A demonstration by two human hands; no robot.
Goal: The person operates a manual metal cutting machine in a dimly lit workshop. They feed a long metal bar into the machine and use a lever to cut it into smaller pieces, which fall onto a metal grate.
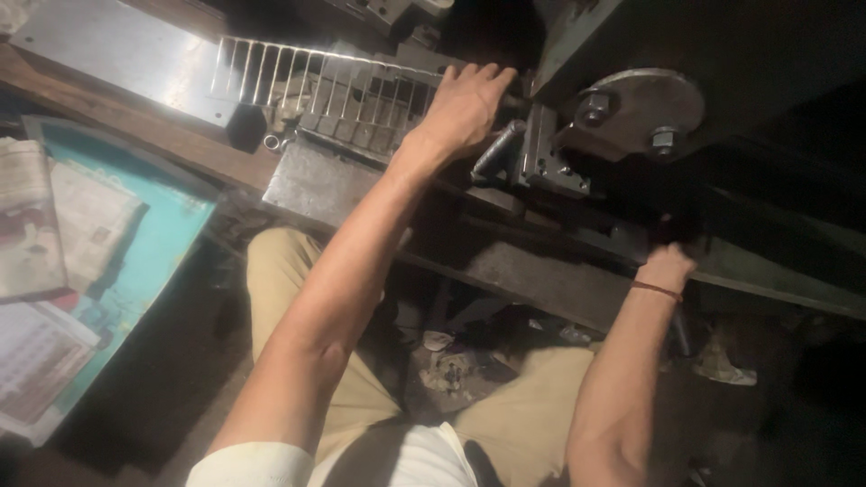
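A: Where is the left hand [465,108]?

B: Upper middle of the frame. It lies palm down over the right end of a long, slotted, silver sheet-metal strip [316,86], fingers spread and curled over the far edge. The grip is loose, resting on the metal and not clenched round it.

A: And the strip itself?

B: It runs from the upper left toward the centre, lying on the dark steel surface [316,180] of a heavy machine. Its left part is a plain flat plate, its right part is cut into a row of narrow slots.

A: The right hand [669,261]?

B: Right of centre, lower down. It reaches into the dark under the machine's round, grey steel disc with two hex bolts [640,113]. A thin red thread band [656,289] circles the wrist. The fingers vanish in shadow, so I cannot tell whether that grip is released or grasping anything.

A: What lies between the two hands?

B: A short dark metal handle [496,151], tilted, just below the left hand, beside a blocky steel tool holder [546,158].

A: Anything else around?

B: At the left edge, a turquoise tray [162,243] holds folded newspapers [36,225]. At the bottom, the person's khaki trousers [289,271] show, knees apart, with scraps of litter [451,365] on the floor between them.
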